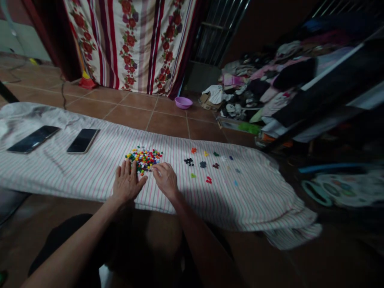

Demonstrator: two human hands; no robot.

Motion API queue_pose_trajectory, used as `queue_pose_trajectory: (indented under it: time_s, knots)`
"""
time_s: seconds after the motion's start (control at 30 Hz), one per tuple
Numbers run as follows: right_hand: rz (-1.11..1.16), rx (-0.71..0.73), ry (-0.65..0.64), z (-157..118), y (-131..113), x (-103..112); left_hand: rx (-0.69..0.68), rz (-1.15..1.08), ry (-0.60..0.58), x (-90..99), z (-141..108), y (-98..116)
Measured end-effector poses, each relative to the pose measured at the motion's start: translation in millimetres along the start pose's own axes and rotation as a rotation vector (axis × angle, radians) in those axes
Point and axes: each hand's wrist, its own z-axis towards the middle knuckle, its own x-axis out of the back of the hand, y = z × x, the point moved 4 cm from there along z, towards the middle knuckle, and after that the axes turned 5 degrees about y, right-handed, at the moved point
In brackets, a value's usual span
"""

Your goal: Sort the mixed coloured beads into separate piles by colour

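Observation:
A heap of small mixed-colour pieces [145, 158], like beads or tiny bricks, lies on a striped cloth [111, 168]. Palm down at the heap's near left edge rests my left hand [127, 182], its fingers stretched out and nothing gripped. My right hand [165, 178] is at the near right edge, its fingers curled and pinched together; whatever is between the fingertips is too small to name. To the right, little groups sorted by colour are spread on the cloth, among them black pieces [189, 161], red pieces [209, 180], orange pieces [193, 150] and grey pieces [203, 164].
Two dark-screened phones or tablets, a larger one [34, 139] and a smaller phone [83, 141], lie on the cloth at left. Beyond, a purple basin [183, 103] sits on the tiled floor before a floral curtain [129, 44]. Piled clothes [249, 80] fill the back right.

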Motion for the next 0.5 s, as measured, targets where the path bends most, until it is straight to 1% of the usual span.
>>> queue_pose_trajectory:
  time_s: [0.07,0.13,0.3,0.4,0.5]
  knots:
    - [-0.004,-0.002,-0.004,-3,7,11,-0.007,-0.006,0.018,0.2,0,0]
    - [-0.014,-0.010,0.012,-5,17,24,-0.007,-0.012,0.009,-0.4,0,0]
    - [-0.028,-0.057,0.159,-14,54,64,0.033,-0.018,-0.033,3.9,2,4]
    - [-0.030,-0.143,0.269,-23,84,94,0.063,-0.036,-0.053,9.4,5,7]
    - [-0.065,-0.283,0.369,-37,118,126,0.074,-0.053,-0.066,12.8,7,10]
